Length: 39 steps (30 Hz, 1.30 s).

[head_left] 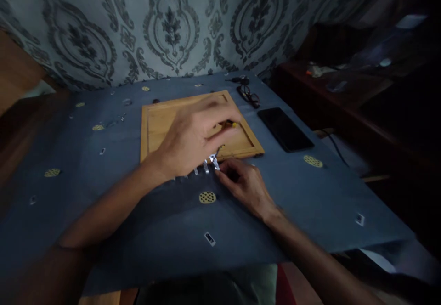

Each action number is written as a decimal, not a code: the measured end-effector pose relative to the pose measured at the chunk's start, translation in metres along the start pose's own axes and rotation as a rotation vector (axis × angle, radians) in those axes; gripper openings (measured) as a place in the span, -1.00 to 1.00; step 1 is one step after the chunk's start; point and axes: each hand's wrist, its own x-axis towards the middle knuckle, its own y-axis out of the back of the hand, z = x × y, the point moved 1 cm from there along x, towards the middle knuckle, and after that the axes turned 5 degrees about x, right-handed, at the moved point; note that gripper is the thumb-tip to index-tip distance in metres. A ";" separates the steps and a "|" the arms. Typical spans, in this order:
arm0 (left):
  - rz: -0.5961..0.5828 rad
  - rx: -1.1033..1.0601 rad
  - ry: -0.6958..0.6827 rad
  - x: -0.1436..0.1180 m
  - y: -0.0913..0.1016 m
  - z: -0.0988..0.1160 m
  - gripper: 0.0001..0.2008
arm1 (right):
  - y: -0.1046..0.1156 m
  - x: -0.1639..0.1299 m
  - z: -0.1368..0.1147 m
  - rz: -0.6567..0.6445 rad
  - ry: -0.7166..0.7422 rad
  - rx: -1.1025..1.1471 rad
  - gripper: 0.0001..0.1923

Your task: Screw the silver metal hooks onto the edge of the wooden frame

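My left hand (193, 132) is bent over a wooden board (161, 114), slightly blurred. Between its thumb and fingers shows a small dark piece with a yellow end (233, 124), its kind unclear. Under the thumb, a thin dark rod (217, 150) slants down to a shiny metal piece (215, 162) at the board's front edge. My right hand (246, 183) is closed in a pinch, its fingertips at the lower end of that metal piece. More narrow silvery strips (206, 166) stick out along the same edge, some partly hidden by my left hand and wrist.
Right of the board a black phone (285, 129) lies on the blue patterned tablecloth (165, 240). Behind it are eyeglasses (248, 96) and a small dark object (239, 80). A clear ring (127, 102) sits at the left. A patterned curtain (131, 15) hangs behind the table.
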 end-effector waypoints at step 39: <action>0.005 -0.059 0.055 -0.001 -0.002 -0.001 -0.89 | -0.003 -0.001 0.005 -0.010 -0.028 0.001 -0.81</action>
